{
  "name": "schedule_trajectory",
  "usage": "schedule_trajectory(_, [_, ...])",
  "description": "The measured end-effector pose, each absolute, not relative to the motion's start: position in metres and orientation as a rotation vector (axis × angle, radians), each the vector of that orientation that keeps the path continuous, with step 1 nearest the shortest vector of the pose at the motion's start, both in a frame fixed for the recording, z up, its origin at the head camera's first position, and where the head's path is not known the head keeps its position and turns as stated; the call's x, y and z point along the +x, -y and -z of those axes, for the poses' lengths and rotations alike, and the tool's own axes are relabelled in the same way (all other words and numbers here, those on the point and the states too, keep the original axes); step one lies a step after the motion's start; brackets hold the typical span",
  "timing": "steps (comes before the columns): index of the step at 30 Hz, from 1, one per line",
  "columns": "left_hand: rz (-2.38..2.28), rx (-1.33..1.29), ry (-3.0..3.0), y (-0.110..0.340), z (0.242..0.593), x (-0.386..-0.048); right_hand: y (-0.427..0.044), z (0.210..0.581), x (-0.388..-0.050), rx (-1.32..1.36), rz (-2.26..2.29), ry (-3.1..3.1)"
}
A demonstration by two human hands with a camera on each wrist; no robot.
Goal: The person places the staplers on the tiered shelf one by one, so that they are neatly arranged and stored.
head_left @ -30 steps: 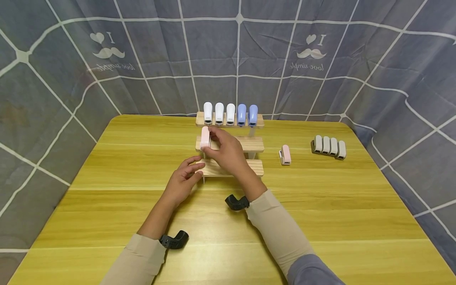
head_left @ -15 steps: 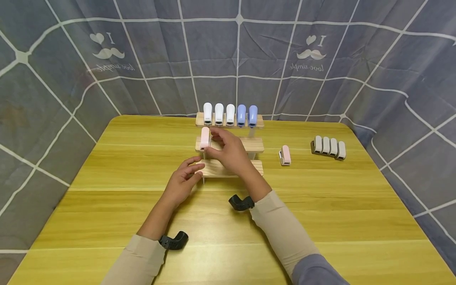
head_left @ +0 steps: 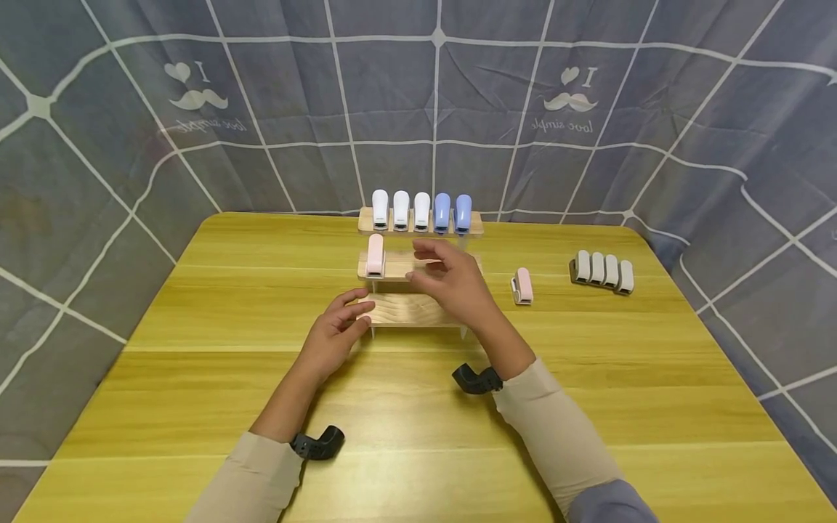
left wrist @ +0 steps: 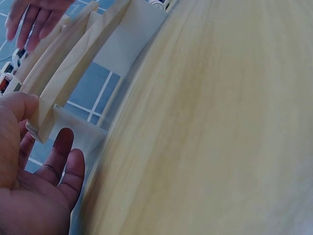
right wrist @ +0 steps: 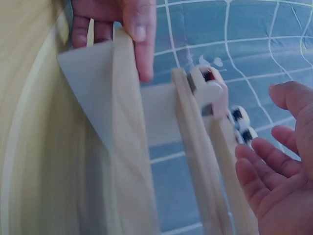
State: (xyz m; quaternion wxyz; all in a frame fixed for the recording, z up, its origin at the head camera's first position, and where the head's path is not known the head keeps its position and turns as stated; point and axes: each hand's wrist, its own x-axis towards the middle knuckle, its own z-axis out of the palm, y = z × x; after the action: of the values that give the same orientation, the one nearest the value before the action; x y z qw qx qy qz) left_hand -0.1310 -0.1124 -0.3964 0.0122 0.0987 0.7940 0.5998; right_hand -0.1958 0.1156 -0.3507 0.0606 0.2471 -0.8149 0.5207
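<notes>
Left hand [head_left: 333, 334]: centre of frame, thumb and fingers pinching the left end of the rack's [head_left: 412, 311] lowest tier
Right hand [head_left: 458, 287]: loosely spread, over the middle tier
Pink stapler [head_left: 375, 256]: upright, middle tier's left end
Other pink stapler [head_left: 522, 286]: counter [head_left: 556, 363], right of centre
</notes>
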Motion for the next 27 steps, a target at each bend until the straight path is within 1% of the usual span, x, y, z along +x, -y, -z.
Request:
schedule_trajectory(7, [-1.904, 0.314, -2.472, 0.119, 0.429, -0.145, -0.151, 0.341, -0.186, 0.724, -1.441, 2.399])
schedule_trajectory(9, [-1.912, 0.33, -2.474, 0.12, 0.432, -0.147, -0.163, 0.341, -0.184, 0.701, -1.395, 2.398])
schedule_trajectory(17, [-1.902, 0.357, -2.486, 0.123, 0.433, -0.148, -0.208, 0.348, -0.185, 0.565, -1.325, 2.445])
schedule_trajectory(27, [-1.905, 0.324, -2.469, 0.12, 0.43, -0.146, -0.258, 0.371, -0.2, 0.404, -1.396, 2.592])
